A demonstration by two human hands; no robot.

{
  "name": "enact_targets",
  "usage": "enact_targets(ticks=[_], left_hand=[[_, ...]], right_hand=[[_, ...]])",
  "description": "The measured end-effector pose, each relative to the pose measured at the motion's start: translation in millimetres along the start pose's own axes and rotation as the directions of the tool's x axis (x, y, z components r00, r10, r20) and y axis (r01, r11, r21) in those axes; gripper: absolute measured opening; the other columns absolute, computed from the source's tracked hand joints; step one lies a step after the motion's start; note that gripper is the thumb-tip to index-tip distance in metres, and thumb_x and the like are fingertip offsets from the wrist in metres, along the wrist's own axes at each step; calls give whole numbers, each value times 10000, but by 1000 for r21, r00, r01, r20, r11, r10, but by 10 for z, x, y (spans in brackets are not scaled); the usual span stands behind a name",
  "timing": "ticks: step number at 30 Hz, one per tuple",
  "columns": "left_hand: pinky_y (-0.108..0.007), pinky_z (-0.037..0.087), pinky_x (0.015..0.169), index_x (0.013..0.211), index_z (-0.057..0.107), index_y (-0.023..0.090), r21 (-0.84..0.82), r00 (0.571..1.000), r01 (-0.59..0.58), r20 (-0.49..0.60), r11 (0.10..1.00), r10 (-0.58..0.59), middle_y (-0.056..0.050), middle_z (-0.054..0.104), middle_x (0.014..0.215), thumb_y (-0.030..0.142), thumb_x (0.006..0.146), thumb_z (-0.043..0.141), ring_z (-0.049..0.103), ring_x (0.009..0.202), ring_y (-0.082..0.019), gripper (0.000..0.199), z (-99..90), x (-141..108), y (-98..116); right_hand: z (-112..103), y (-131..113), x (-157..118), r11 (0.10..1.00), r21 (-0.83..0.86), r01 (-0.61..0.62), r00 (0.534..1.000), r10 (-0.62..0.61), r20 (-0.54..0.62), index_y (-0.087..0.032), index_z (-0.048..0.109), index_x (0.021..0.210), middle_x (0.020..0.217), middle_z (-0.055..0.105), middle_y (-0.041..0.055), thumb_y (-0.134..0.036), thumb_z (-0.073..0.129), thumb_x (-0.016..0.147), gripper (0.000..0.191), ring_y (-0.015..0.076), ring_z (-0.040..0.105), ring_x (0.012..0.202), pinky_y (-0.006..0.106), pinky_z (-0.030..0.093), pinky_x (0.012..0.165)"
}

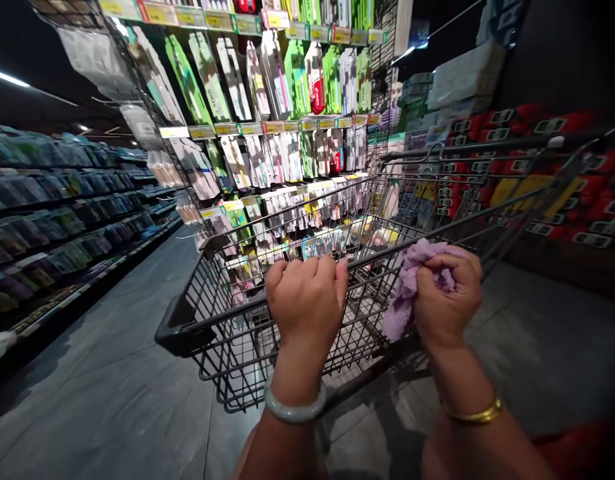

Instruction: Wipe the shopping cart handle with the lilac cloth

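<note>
A black wire shopping cart [237,360] stands in front of me, its top rail running across the view. My left hand [305,293], with a pale bangle at the wrist, is wrapped around that rail near the middle. Farther right, my right hand [447,300] is closed on a bunched purple cloth [398,320], which hangs down against the cart's wire side. A gold bangle circles the right wrist. Whether the right fingers also touch the rail is hidden by the cloth and fist.
Beyond the cart, a display rack [270,127] holds several rows of packaged goods with price tags. Stocked shelves [62,220] line the left side of a grey floor [112,400]. Red packages [552,127] are stacked at the right, behind another cart part.
</note>
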State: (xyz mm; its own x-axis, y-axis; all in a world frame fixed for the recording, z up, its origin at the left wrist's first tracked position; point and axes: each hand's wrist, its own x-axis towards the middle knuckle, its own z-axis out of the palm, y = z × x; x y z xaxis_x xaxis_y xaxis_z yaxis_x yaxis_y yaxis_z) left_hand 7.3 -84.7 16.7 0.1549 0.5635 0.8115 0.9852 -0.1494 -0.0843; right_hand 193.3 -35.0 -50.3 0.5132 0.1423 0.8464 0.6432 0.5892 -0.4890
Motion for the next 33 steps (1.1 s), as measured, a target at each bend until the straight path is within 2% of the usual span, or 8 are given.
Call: enact_targets(ticks=[4, 7, 11, 14, 18, 21, 27, 33], left_hand=[[-400, 301, 859, 711, 590, 245, -21, 997, 32, -71, 999, -33, 11, 640, 678, 395, 990, 472, 534, 719, -198, 338, 13, -37, 21], [-402, 301, 847, 720, 591, 250, -27, 997, 8, -74, 1000, -10, 14, 631, 671, 394, 982, 489, 533, 717, -202, 316, 34, -42, 2], [-406, 304, 838, 712, 586, 246, -15, 998, -12, -67, 1000, 11, 16, 614, 651, 398, 981, 481, 533, 694, -202, 326, 52, -29, -34], [-412, 307, 836, 709, 599, 245, -14, 997, 0, -77, 1000, -1, 15, 633, 661, 405, 981, 484, 545, 688, -204, 335, 59, -26, -42], [-412, 315, 839, 862, 693, 283, -78, 992, 9, -127, 997, -19, 34, 695, 715, 396, 976, 516, 578, 694, -203, 238, 62, -31, -47], [-415, 318, 822, 791, 679, 290, -74, 992, 15, -126, 997, -24, 34, 679, 676, 387, 973, 520, 576, 675, -207, 260, 65, -27, -60], [-420, 326, 804, 647, 559, 270, -14, 991, 1, -137, 1000, -3, 27, 600, 595, 370, 942, 540, 552, 636, -209, 313, 121, -6, -88], [-420, 329, 783, 638, 511, 272, 13, 984, -10, -175, 1000, 12, 22, 588, 587, 344, 915, 556, 528, 614, -211, 289, 139, -12, -110]], right_hand=[[14, -234, 35, 987, -15, 158, 984, -156, 86, -257, 639, 891, 1054, 603, 50, -154, 685, 763, 171, 240, 587, 1127, 479, 477, 1003], [53, -134, 21, 980, -20, 196, 973, -191, 129, -260, 628, 876, 1094, 597, 53, -179, 689, 761, 154, 241, 584, 1122, 479, 487, 989], [96, 221, 100, 1000, -14, 0, 998, -1, -61, -229, 572, 791, 944, 593, 34, -115, 613, 741, 130, 221, 608, 1030, 462, 489, 970], [114, 256, 135, 998, -16, -63, 983, 59, -174, -222, 573, 781, 897, 575, 25, -101, 594, 744, 129, 220, 602, 1032, 459, 474, 989], [108, 13, 27, 994, -67, 87, 996, -89, -27, -241, 615, 813, 971, 593, 43, -168, 664, 767, 99, 233, 601, 1069, 471, 488, 984], [94, 43, 18, 987, -69, 145, 988, -141, 67, -259, 628, 843, 996, 598, 45, -172, 686, 758, 135, 245, 600, 1084, 486, 494, 975], [129, 336, 178, 999, -39, 20, 982, -27, -186, -214, 583, 785, 921, 572, 27, -56, 607, 723, 171, 220, 601, 1060, 440, 469, 987], [115, -106, -37, 975, 0, 224, 962, -221, 163, -283, 612, 859, 1001, 602, 26, -173, 694, 747, 178, 241, 606, 1059, 501, 508, 948]])
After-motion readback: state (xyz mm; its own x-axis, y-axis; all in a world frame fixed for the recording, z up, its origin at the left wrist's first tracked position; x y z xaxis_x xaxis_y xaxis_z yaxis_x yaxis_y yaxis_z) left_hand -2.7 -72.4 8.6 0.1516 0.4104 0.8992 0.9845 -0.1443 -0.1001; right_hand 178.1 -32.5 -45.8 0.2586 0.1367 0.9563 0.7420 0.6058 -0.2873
